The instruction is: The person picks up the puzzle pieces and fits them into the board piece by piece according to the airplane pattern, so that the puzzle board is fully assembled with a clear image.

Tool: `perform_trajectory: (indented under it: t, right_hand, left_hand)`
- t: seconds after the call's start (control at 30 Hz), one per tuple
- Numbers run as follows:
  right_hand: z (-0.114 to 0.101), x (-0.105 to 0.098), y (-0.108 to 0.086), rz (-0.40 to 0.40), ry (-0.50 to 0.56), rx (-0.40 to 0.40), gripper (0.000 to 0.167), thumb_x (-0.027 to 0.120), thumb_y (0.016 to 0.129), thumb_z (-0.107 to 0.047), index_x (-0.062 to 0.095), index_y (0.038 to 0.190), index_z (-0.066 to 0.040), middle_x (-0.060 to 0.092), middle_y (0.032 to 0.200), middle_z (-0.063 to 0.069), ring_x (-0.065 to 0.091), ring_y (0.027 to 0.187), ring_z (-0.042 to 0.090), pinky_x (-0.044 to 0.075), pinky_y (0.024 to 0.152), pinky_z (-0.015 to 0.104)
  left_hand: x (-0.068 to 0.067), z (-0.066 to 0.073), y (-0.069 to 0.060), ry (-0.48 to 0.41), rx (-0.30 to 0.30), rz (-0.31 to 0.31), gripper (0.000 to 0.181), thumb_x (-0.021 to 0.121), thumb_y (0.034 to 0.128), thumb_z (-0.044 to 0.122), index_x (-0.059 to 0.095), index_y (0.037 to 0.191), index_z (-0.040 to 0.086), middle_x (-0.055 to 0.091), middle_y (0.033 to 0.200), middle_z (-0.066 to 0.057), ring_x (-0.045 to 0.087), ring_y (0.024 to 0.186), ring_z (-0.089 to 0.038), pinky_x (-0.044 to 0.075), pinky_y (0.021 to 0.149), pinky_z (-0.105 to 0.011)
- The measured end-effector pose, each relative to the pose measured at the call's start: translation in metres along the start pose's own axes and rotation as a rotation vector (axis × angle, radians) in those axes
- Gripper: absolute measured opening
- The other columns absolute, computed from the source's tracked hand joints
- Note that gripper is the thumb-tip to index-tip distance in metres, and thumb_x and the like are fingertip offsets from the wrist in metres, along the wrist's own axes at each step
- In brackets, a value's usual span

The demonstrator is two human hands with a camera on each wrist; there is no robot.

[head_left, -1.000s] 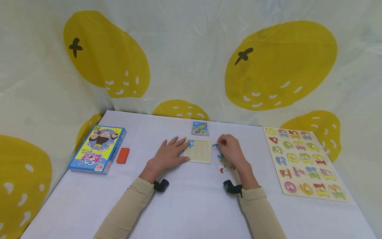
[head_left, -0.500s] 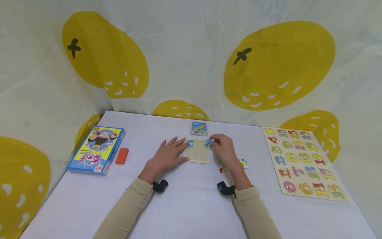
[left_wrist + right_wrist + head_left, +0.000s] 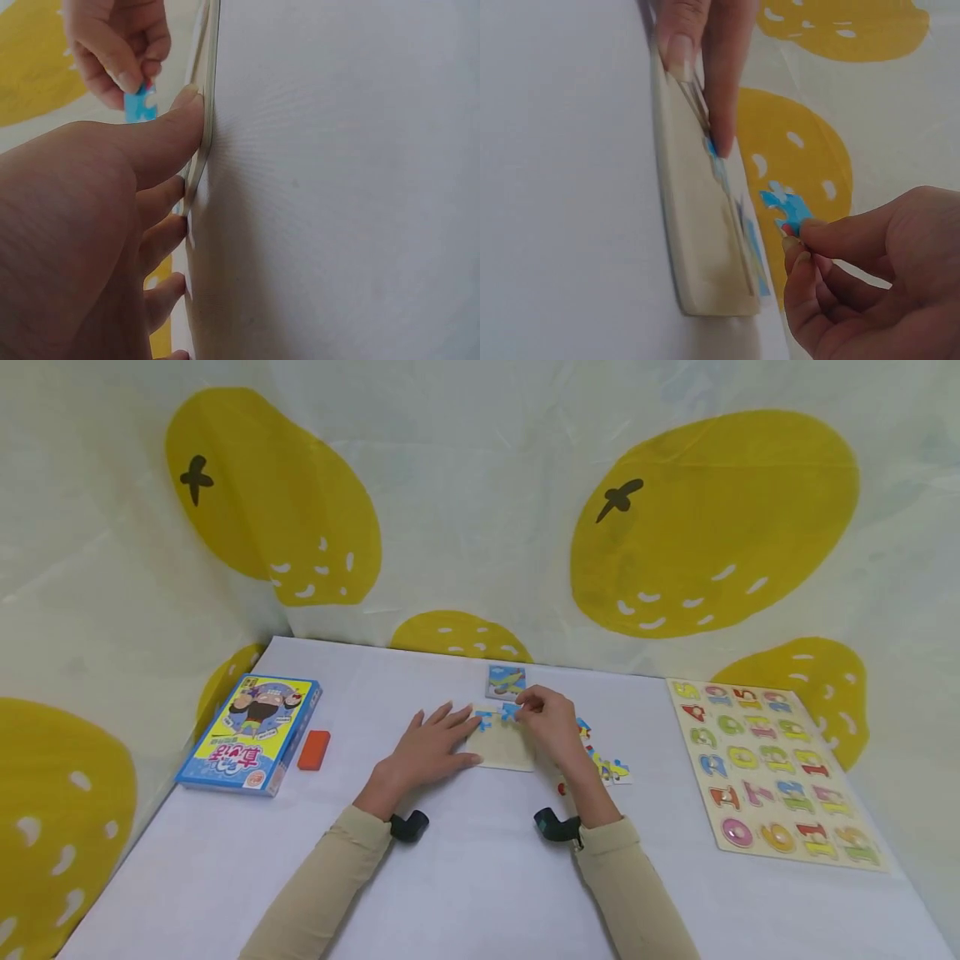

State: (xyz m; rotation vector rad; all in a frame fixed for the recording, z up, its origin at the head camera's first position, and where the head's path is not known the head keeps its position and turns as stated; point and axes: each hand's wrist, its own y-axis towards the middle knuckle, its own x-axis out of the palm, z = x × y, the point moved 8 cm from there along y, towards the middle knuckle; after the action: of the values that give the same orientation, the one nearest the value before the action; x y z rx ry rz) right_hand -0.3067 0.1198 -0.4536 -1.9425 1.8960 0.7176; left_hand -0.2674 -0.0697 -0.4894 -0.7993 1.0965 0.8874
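Observation:
My left hand (image 3: 431, 750) lies spread at the left side of a shallow wooden puzzle tray (image 3: 498, 753), thumb and fingertips touching its edge. A blue jigsaw piece (image 3: 484, 719) sits in the tray's far left corner. My right hand (image 3: 553, 731) pinches another blue jigsaw piece (image 3: 793, 210) between thumb and fingers. In the head view that piece is over the far part of the tray; the right wrist view shows it raised clear of the tray surface. Several loose jigsaw pieces (image 3: 613, 770) lie right of the tray, partly hidden by my right wrist.
Behind the tray lies a small picture card (image 3: 506, 681) with a yellow aeroplane. At left are a blue and yellow box (image 3: 251, 735) and a red block (image 3: 313, 750). A wooden number board (image 3: 772, 777) lies at right. A patterned curtain (image 3: 480, 527) borders the table.
My right hand has carried the pinched blue piece leftward from beside the tray to above its far part. My left hand has stayed at the tray's edge.

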Motion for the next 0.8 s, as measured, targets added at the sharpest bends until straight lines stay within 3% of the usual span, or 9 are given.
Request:
perform_trajectory:
  t: [0.37,0.8]
  right_hand:
    - [0.010,0.014,0.000,0.014,-0.063,0.054,0.010,0.067,0.087,-0.005,0.072,0.096,-0.006,0.063,0.079,0.009,0.054,0.074,0.022,0.042,0.062,0.027]
    - [0.001,0.027,0.000,0.007,-0.171,0.019,0.008,0.065,0.087,-0.005,0.073,0.085,-0.005,0.065,0.076,0.008,0.057,0.074,0.021,0.044,0.064,0.028]
  left_hand:
    - [-0.004,0.005,0.000,0.007,0.003,-0.001,0.072,0.050,0.0951,0.064,0.032,0.156,0.031,0.026,0.165,0.008,0.018,0.155,-0.027,0.016,0.120,-0.064]
    - [-0.004,0.004,-0.002,0.015,-0.003,0.010,0.071,0.050,0.0954,0.063,0.032,0.156,0.031,0.026,0.165,0.008,0.018,0.155,-0.026,0.016,0.120,-0.065]
